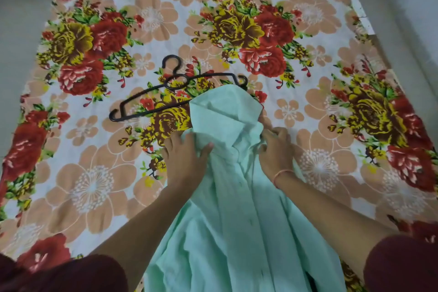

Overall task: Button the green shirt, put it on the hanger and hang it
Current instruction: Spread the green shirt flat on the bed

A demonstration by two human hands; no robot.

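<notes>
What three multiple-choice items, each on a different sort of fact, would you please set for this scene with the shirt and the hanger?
1. Where does the black hanger lie?
A. On the floral sheet, at the shirt's far end
B. On a wall hook
C. In a drawer

2. What colour is the shirt?
A. White
B. Pale green
C. Navy

3. What are the hands doing?
A. Both hang idle
B. The left hand and the right hand both hold the shirt's upper part
C. Both hold the hanger

Answers: 1 A, as the hanger lies flat on the sheet; 2 B, as the cloth is mint green; 3 B, as the fingers of both hands hold the fabric.
</notes>
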